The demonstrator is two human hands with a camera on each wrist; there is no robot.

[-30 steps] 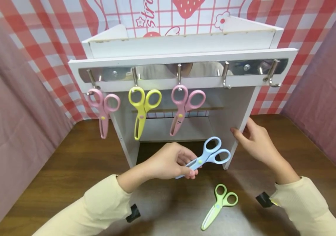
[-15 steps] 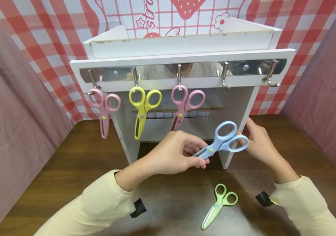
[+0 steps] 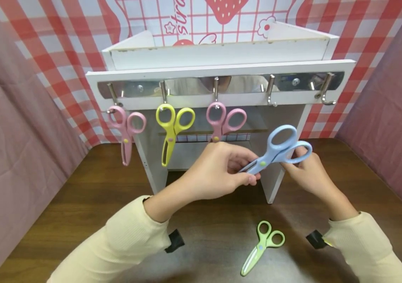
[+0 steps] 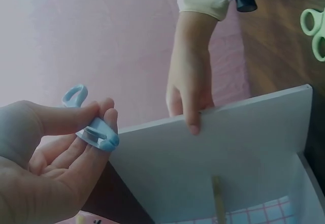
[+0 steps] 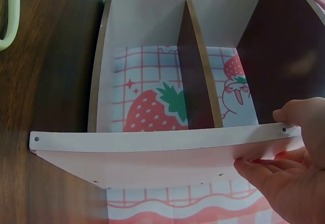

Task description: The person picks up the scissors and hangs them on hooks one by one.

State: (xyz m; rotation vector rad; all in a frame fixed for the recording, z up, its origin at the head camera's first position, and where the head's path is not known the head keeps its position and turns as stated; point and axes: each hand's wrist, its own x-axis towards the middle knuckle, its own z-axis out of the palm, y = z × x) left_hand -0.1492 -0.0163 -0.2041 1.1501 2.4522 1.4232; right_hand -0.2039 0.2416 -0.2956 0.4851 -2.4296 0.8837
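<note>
My left hand (image 3: 218, 169) pinches light-blue scissors (image 3: 273, 155) by the blade end, thumb on the near side. Their handle loops point up and right, below the two right-hand hooks and apart from them. My right hand (image 3: 308, 173) grips the front edge of the white shelf's right side panel (image 5: 167, 142), with the thumb on the inner face and the fingers outside. From the left, pink scissors (image 3: 126, 135), yellow scissors (image 3: 170, 127) and other pink scissors (image 3: 218, 120) hang by one loop each from metal hooks. My left hand hides the last pair's blades.
Several hooks line a metal strip on the white rail (image 3: 183, 103) across the shelf's front; the fourth hook (image 3: 270, 90) and fifth hook (image 3: 326, 88) are at right. Green scissors (image 3: 262, 249) lie on the brown wooden table (image 3: 109, 220). Checked cloth (image 3: 66, 51) hangs behind.
My left hand has risen and moved right with the blue scissors, from low in front of the shelf to nearer the right hooks. My right hand stays on the side panel.
</note>
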